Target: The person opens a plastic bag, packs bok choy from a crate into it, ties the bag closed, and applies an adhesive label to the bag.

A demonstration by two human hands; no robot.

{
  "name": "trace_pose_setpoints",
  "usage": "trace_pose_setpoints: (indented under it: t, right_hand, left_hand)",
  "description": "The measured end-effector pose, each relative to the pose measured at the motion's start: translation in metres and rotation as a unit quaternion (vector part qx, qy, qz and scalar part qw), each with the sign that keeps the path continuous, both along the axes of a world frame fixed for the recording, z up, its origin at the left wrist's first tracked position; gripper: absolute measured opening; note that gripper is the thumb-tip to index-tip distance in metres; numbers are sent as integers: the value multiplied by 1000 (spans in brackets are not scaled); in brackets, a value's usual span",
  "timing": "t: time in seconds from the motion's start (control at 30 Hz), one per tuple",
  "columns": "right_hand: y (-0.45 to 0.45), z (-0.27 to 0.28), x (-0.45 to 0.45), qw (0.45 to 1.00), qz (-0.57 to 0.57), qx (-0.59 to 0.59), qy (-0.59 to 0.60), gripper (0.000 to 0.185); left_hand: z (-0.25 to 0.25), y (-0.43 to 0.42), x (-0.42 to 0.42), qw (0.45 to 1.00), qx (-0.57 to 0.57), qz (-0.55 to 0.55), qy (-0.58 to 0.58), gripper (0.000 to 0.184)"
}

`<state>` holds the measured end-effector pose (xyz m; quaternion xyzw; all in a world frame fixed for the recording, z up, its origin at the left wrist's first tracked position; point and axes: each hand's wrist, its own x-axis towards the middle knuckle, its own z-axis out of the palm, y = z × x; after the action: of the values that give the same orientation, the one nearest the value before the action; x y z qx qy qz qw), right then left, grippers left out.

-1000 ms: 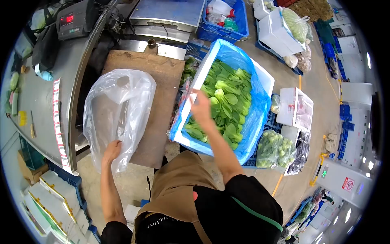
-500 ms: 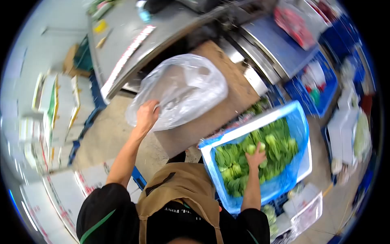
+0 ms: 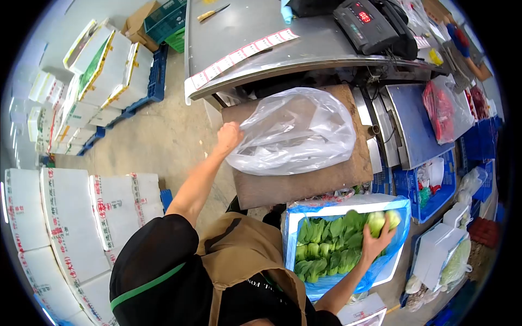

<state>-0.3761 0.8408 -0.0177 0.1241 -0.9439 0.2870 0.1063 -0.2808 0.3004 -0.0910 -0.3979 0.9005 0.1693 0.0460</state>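
My left hand (image 3: 230, 137) is closed on the left edge of a clear plastic bag (image 3: 304, 136). The bag lies spread across a brown board (image 3: 261, 193). Over the right end of a white foam box (image 3: 291, 239), my right hand (image 3: 376, 239) grips bok choy (image 3: 376, 223) by the pale bases, with the fingers curled round them. Rows of more bok choy (image 3: 326, 251) fill the box, which has a blue plastic liner (image 3: 399, 223). How many heads the right hand holds, I cannot tell.
Ahead stands a steel table (image 3: 234, 32) bearing a scale (image 3: 364, 24) with red digits, a label strip (image 3: 239, 56) and a knife (image 3: 213, 12). White foam boxes (image 3: 70, 217) are stacked at left. Blue crates (image 3: 435, 201) stand at right.
The view has turned, shifting the table and scale into fuller sight. My right hand has gone from the middle of the greens to the box's right end, now gripping bok choy. My left hand keeps the bag edge.
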Motion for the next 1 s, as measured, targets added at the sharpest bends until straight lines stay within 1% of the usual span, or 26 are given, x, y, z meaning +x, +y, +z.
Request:
trace_pose_setpoints:
  t: [0.07, 0.1, 0.13, 0.17, 0.2, 0.23, 0.27, 0.3, 0.33, 0.37, 0.4, 0.43, 0.47, 0.5, 0.53, 0.57, 0.63, 0.7, 0.73, 0.77, 0.83, 0.87, 0.9, 0.93, 0.97, 1.0]
  right_hand:
    - [-89, 86, -33, 985, 100, 89, 110, 69]
    - [-134, 111, -41, 975, 167, 111, 100, 68]
    - [-177, 127, -51, 959, 233, 132, 93, 68]
    - [-217, 122, -57, 930, 293, 191, 116, 65]
    - [-255, 102, -58, 893, 352, 246, 136, 62]
    - [-289, 72, -61, 858, 428, 283, 39, 61]
    - [-319, 30, -59, 792, 484, 367, 56, 59]
    - [-355, 16, -49, 691, 514, 508, -2, 61]
    - [-390, 1, -39, 565, 545, 615, -69, 63]
    - [-399, -31, -40, 580, 553, 589, -104, 65]
    - [-402, -65, -37, 632, 567, 514, -123, 67]
    - [-401, -107, -45, 703, 592, 371, -137, 69]
    - [-406, -129, -43, 739, 593, 295, -123, 71]
    - [-412, -140, -36, 761, 591, 247, -103, 73]
    - [-431, -114, -25, 784, 560, 260, -66, 75]
    - [-433, -134, -22, 796, 552, 244, -47, 73]
    - [-436, -140, -19, 787, 566, 237, -62, 73]
    - [-439, -142, -21, 783, 565, 242, -98, 72]
    - [-442, -138, -24, 780, 559, 251, -124, 72]
    - [-443, -134, -28, 778, 551, 261, -150, 72]
    - [-444, -128, -31, 781, 560, 232, -151, 73]
    - [-446, -124, -33, 781, 566, 217, -150, 74]
    - [-449, -120, -34, 779, 563, 224, -162, 74]
    - [-451, -118, -32, 778, 558, 230, -176, 75]
    - [-451, -116, -30, 777, 551, 236, -191, 75]
    - [-449, -115, -29, 776, 552, 241, -186, 75]
  left_hand:
    - [16, 20, -4, 995, -13, -41, 87, 19]
    - [18, 28, -3, 991, -28, -50, 122, 20]
    - [24, 33, -8, 990, -1, -48, 134, 20]
    - [32, 37, -12, 988, 25, -45, 146, 21]
    - [37, 38, -13, 986, 49, -43, 155, 22]
    - [46, 42, -19, 982, 81, -33, 170, 24]
    - [54, 46, -24, 976, 113, -23, 184, 26]
    - [66, 50, -25, 973, 123, -35, 193, 28]
    - [73, 58, -30, 969, 133, -46, 205, 31]
    - [52, 70, -36, 957, 124, -117, 233, 32]
    - [30, 83, -38, 942, 115, -185, 255, 34]
    - [48, 98, -39, 902, 234, -147, 332, 37]
    - [48, 115, -33, 859, 320, -127, 378, 41]
    - [55, 123, -37, 842, 428, -129, 301, 43]
    - [67, 126, -41, 807, 530, -134, 222, 44]
    - [71, 126, -34, 797, 525, -160, 250, 42]
    - [75, 120, -9, 775, 515, -212, 298, 39]
    - [75, 92, 25, 692, 610, -44, 383, 29]
    - [61, 76, 42, 705, 554, 108, 429, 25]
    - [35, 67, 60, 698, 484, 257, 460, 22]
    - [-78, 83, 94, 751, 463, 384, 272, 21]
    - [-91, 101, 91, 618, 617, 411, 260, 22]
    - [-97, 127, 85, 460, 745, 420, 238, 24]
    - [-100, 142, 78, 283, 842, 411, 205, 26]
    - [-91, 144, 67, 275, 833, 422, 229, 26]
    - [-70, 146, 53, 265, 824, 433, 251, 26]
